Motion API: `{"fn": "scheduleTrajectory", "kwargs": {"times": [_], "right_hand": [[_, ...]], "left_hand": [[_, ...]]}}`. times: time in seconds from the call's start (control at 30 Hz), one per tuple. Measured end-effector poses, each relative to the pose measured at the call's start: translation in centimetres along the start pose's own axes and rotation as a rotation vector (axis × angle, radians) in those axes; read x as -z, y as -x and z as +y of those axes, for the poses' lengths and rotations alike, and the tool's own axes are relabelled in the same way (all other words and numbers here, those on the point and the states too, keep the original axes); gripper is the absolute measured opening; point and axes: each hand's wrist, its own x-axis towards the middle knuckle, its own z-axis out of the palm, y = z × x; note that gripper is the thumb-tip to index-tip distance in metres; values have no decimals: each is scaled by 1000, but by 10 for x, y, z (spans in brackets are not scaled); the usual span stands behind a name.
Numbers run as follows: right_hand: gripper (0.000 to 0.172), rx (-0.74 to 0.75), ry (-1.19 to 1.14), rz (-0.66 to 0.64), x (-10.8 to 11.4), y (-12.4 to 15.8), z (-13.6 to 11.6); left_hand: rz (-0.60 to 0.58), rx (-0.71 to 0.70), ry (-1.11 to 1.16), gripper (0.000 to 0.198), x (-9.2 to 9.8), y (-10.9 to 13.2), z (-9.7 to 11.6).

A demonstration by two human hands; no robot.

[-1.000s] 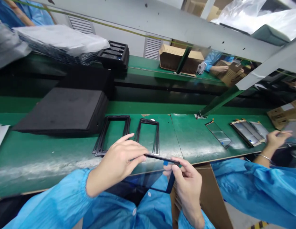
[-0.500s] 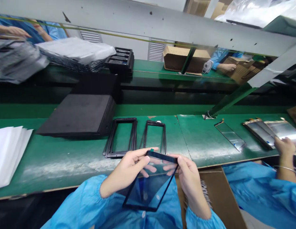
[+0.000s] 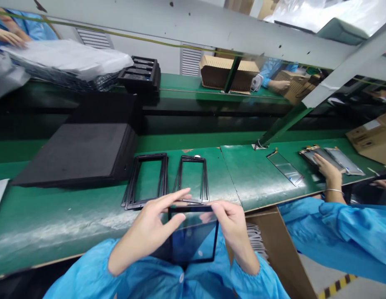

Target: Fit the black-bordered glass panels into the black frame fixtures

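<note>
Green bench (image 3: 252, 182) | black-framed panel (image 3: 194, 238): right hand (image 3: 230, 221) clamped on its top corner | left hand (image 3: 154, 224) spread opposite, contact unclear

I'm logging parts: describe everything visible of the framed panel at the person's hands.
The framed panel is a flat rectangle, dark-bordered, its clear middle like glass or plastic; blue clothing shows through. It is held face toward the camera, before the person's body, beside the green bench. The right hand grips its upper right corner; the left hand is at its upper left, contact unclear.
</note>
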Motion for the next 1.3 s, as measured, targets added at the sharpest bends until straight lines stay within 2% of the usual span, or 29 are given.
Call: {"fn": "scheduleTrajectory", "kwargs": {"times": [0.1, 0.17, 0.27, 0.3, 0.37, 0.47, 0.57, 0.67, 0.73, 0.77, 0.83, 0.93, 1.0, 1.1, 1.17, 1.2, 1.23, 1.27, 1.3], "right_hand": [[18, 27, 80, -47, -7, -5, 3], [18, 83, 138, 74, 0, -8, 7], [28, 132, 246, 338, 30, -8, 16], [33, 82, 213, 347, 41, -7, 20], [42, -53, 48, 261, 56, -2, 27], [43, -149, -152, 171, 57, 7, 31], [40, -114, -145, 217, 44, 12, 25], [41, -100, -107, 209, 34, 15, 17], [41, -101, -90, 173, 32, 16, 15], [40, -102, -79, 161, 32, 16, 14], [38, -101, -59, 156, 33, 17, 15], [37, -91, -60, 180, 32, 18, 15], [36, -86, -89, 151, 26, 19, 14], [43, -100, -150, -34, 9, 18, 18], [62, -104, -186, -120, 4, 9, 27], [71, -84, -170, -90, 7, 1, 33], [76, -50, -93, 6, 16, -9, 37], [80, 0, 6, 148, 30, -21, 41], [77, 55, 202, 321, 50, -35, 43]], "left_hand": [[-119, -49, -201, 67, -4, -4, 3], [-144, 28, -111, 61, -7, -5, 1], [-10, 143, 170, 45, -5, -5, -8], [44, 156, 247, 43, -3, -4, -12], [132, 146, 334, 44, -1, -2, -20], [183, 118, 351, 48, 1, -1, -29], [234, 10, 192, 47, 2, -1, -27], [337, -249, -263, 48, 4, -5, -16], [270, -387, -530, 37, 5, -10, -9], [201, -426, -599, 29, 6, -13, -6], [76, -448, -636, 25, 6, -20, -4], [35, -416, -604, 29, 5, -26, -6], [29, -383, -559, 30, 2, -27, -8], [-35, -325, -427, 35, -7, -28, -11], [-42, -244, -299, 40, -10, -28, -12], [0, -187, -216, 43, -9, -28, -13], [77, -130, -121, 47, -4, -27, -13], [177, -76, -26, 54, 4, -25, -13], [292, -29, 60, 62, 17, -23, -14]]}}
